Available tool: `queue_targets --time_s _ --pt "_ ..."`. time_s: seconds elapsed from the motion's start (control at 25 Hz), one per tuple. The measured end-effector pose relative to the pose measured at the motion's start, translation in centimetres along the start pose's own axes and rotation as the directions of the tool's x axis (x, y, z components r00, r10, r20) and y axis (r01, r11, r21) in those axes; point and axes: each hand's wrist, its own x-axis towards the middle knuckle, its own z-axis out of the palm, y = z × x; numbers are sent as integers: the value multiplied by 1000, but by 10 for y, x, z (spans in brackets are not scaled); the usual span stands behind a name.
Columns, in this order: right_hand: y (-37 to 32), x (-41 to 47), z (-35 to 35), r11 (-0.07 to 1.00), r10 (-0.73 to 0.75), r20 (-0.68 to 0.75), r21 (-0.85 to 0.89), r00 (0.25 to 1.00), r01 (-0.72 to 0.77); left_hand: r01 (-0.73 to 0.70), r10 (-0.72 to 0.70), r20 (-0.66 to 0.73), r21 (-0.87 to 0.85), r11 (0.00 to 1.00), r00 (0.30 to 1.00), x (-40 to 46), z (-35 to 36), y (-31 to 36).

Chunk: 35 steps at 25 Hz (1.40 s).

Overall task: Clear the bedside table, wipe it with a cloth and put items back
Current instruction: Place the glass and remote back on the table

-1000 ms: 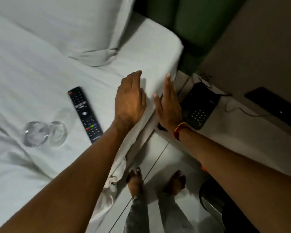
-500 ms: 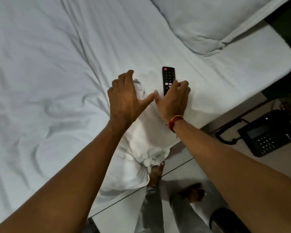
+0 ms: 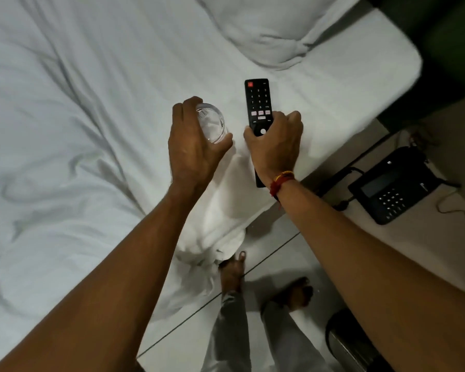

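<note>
Near bed edge [image 3: 287, 208]: left hand [image 3: 192, 151] gripping glass [image 3: 211, 123], right hand [image 3: 275, 145] clasping remote [image 3: 258, 103].

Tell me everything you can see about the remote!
The remote is a long, thin black bar that looks plastic. It has a red button at its far end, small number keys, some pale buttons and a round pad lower down. It lies face up on the white bed, pointing toward the pillow. The right hand wraps its lower half; the near tip peeks out by the wrist.

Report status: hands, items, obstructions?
Left hand gripping glass; right hand gripping remote. Both on bed. Phone sits on bedside table.
</note>
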Motion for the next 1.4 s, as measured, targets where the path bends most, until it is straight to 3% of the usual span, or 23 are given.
queue_targets --time_s 0.16,0.28,0.44,0.56,0.68,0.8,1.0,1.4 --pt "69 33 -74 990 143 -138 4 980 -144 -129 139 134 -79 988 981 -8 65 83" --pt "144 42 -134 962 269 -269 21 925 -273 -244 278 259 -156 957 925 -32 126 153" --pt "258 20 -204 873 468 -325 23 822 -488 -339 426 427 -267 902 797 -93 212 230" --pt "327 -16 -242 785 607 -368 137 705 -605 -366 488 508 -326 872 710 -150 273 259" --pt "391 -53 -270 688 683 -432 109 589 -717 -430 537 588 -327 842 605 -208 327 269" --pt "446 -82 -281 611 736 -435 95 519 -786 -457 528 670 -304 836 521 -251 372 272" --pt "509 -102 -275 563 770 -399 58 498 -825 -504 470 762 -220 835 445 -290 432 272" --pt "558 -83 -253 532 812 -286 4 509 -847 -539 463 768 -185 822 443 -290 479 258"
